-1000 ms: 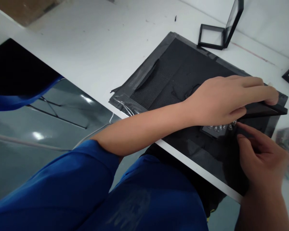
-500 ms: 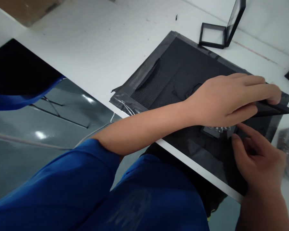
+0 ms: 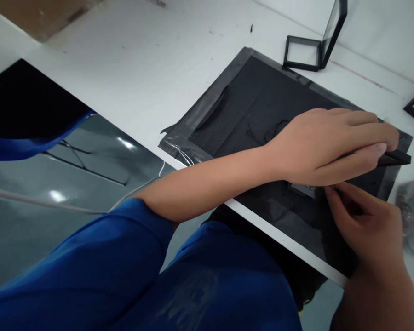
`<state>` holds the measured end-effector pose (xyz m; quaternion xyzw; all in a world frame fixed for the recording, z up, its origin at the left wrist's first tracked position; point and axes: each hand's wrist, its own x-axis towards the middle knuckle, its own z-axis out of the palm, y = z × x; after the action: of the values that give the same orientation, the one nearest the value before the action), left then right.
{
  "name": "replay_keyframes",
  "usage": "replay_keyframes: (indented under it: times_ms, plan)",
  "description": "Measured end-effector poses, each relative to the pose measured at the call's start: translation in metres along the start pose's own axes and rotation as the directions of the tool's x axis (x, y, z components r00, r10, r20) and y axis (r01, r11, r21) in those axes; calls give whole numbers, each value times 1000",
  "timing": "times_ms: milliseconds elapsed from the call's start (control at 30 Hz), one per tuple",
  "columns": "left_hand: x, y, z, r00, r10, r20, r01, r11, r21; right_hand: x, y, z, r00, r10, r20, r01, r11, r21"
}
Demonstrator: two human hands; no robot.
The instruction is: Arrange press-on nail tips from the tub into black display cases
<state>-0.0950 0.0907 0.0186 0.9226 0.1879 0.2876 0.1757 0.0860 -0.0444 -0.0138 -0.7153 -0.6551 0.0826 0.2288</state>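
Head view: the left hand [image 3: 326, 142] grips a black frame [image 3: 398, 158], tilted over the dark mat [image 3: 283, 82]; it looks light and stiff, likely best held by its rim. The right hand [image 3: 374, 223] has fingertips together by a small case [image 3: 302, 190]; whether they pinch anything, I can't tell.

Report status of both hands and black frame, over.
Left hand on tilted black frame. Right hand by grey flat piece, grip unclear. Left hand partly hides both things.
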Motion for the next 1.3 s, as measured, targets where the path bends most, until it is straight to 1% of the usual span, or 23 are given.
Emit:
replay_keyframes:
  times_ms: [167,433,567,700,867,1067,1167,1300]
  plan:
    - [0,2,-3,999,-15,36,16,999,-41,1,3,-3,998,26,52,-29,998,58]
    - [-2,2,-4,1000,16,-4,-16,998,-58,1,6,-7,984,100,151,-114,990,89]
    - [-2,3,-4,1000,12,20,-12,999,-36,0,14,-7,983,70,172,-94,987,133]
    - [-2,4,-4,1000,15,6,-15,1000,-19,-1,21,-7,982,62,177,-97,976,193]
    - [-2,5,-3,1000,-4,9,4,1000,-15,2,23,-7,979,59,193,-93,981,170]
    - [-2,5,-2,1000,4,24,-3,999,-42,6,24,-3,970,29,240,-47,997,69]
    - [-2,4,-2,1000,9,24,-8,999,-51,7,23,-3,967,37,251,-60,995,83]
    - [-1,4,-1,999,8,34,-6,999,-46,5,17,-5,969,73,236,-101,989,111]
